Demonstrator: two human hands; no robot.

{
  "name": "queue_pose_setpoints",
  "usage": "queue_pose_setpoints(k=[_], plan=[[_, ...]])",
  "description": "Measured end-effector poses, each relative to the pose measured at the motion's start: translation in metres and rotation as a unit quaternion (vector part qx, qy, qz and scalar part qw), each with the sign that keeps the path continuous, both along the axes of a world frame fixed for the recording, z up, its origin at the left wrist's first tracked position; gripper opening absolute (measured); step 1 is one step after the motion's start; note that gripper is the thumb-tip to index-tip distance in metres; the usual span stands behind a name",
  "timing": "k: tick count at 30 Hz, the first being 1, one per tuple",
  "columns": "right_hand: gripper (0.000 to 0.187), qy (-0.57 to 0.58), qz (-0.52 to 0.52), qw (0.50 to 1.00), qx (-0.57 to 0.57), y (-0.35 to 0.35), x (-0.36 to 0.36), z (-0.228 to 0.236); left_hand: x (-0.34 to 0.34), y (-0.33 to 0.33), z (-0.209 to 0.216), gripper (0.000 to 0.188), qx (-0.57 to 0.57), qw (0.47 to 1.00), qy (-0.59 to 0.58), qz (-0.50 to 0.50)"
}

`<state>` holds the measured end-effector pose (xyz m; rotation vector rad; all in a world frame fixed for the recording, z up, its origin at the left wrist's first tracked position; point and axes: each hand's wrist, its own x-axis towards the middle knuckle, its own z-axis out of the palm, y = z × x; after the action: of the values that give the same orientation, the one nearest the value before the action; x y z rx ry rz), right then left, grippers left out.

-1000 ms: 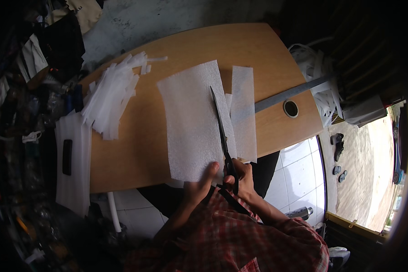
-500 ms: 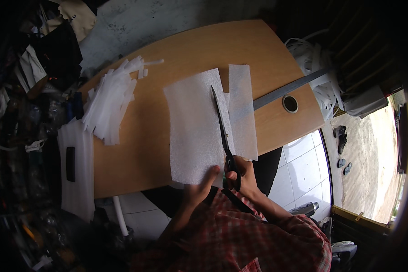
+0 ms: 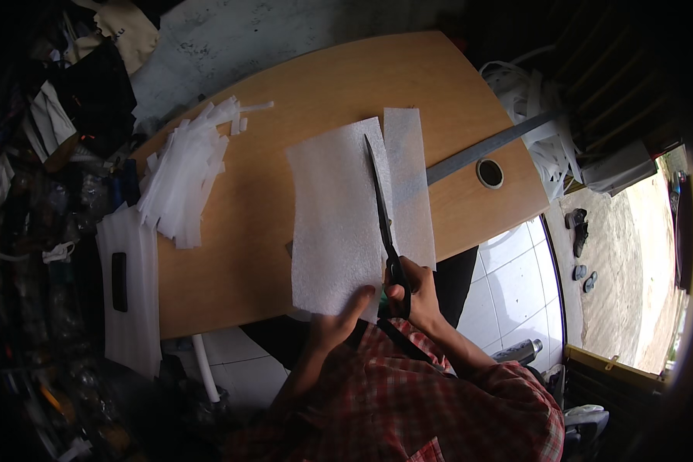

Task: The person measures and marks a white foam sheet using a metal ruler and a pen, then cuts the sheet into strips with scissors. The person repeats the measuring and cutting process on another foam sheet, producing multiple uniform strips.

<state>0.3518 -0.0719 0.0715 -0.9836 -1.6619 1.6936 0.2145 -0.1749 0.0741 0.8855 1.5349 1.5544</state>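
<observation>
My left hand [image 3: 339, 325] pinches the near edge of a white foam sheet [image 3: 331, 223], thumb on top and fingers hidden beneath. The sheet is held up over the near part of the table. In my right hand [image 3: 422, 296] are long black scissors [image 3: 381, 204], fingers through the handles. Their blades lie along the sheet's right side, pointing away from me, and look nearly closed. A narrower white foam piece [image 3: 408, 165] lies just right of the sheet, partly overlapped by it.
A pile of white foam strips [image 3: 181, 177] covers the wooden table's [image 3: 258, 192] left side. Nearer is a stack of long foam pieces [image 3: 138, 323] with a black phone-like object [image 3: 119, 282] on it. A grey metal ruler [image 3: 485, 146] and a round hole [image 3: 490, 174] are at right.
The foam sheet and the scissors have shifted slightly right, so the sheet overlaps more of the narrower piece. Both hands keep their hold.
</observation>
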Motion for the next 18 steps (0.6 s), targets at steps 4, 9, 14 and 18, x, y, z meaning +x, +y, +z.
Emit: queue_pose_setpoints(k=[4,9,14,18], plan=[[0.071,0.023,-0.029,0.999,0.010,0.004,-0.003,0.001,0.000,-0.001,0.001,0.025,0.005,1.000,0.002,-0.019],[0.073,-0.058,-0.021,0.998,0.016,0.010,0.001,0.009,-0.003,-0.002,0.001,0.026,-0.031,0.999,-0.024,-0.030],[0.068,-0.018,-0.025,0.999,0.013,0.012,-0.004,0.007,-0.007,-0.003,0.000,0.029,-0.026,0.998,-0.040,-0.032],[0.066,-0.012,-0.043,0.999,0.000,0.014,-0.008,0.005,-0.010,-0.006,-0.003,0.034,-0.017,0.999,-0.019,-0.045]])
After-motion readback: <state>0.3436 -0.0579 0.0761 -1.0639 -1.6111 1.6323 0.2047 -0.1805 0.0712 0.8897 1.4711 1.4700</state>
